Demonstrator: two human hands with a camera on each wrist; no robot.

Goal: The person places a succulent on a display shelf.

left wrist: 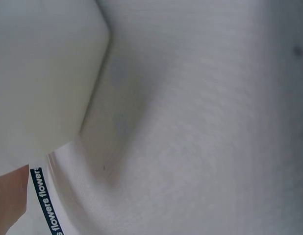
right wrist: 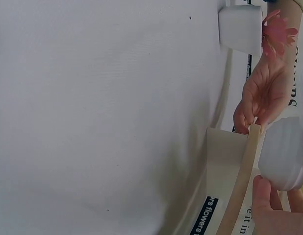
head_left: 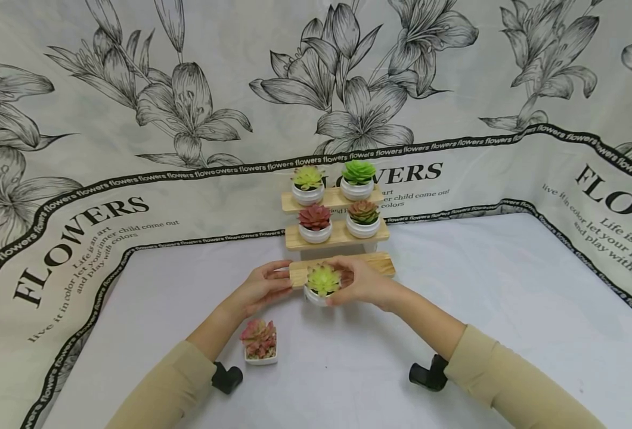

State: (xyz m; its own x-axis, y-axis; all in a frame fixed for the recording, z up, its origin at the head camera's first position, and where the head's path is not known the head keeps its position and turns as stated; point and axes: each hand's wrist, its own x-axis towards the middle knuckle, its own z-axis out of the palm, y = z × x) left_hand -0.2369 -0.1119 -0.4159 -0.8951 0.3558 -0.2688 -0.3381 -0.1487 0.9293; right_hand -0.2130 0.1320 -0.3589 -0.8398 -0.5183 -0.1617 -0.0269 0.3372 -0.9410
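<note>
My right hand (head_left: 366,283) grips the white round pot of a yellow-green artificial succulent (head_left: 323,279) at the front edge of the lowest plank of a tiered wooden plant stand (head_left: 383,264). In the right wrist view the white pot (right wrist: 284,154) is upright beside the plank (right wrist: 242,178), thumb against its side. My left hand (head_left: 262,287) holds the left end of that lowest plank; the right wrist view shows its fingertips pinching the board. A pink succulent (head_left: 259,342) in a square white pot stands on the table, near the left forearm.
On the upper two tiers stand a yellow succulent (head_left: 307,182), a green one (head_left: 358,179), a dark red one (head_left: 315,222) and a reddish-green one (head_left: 363,218). A flower-printed cloth (head_left: 198,214) rises behind the white tabletop (head_left: 455,268).
</note>
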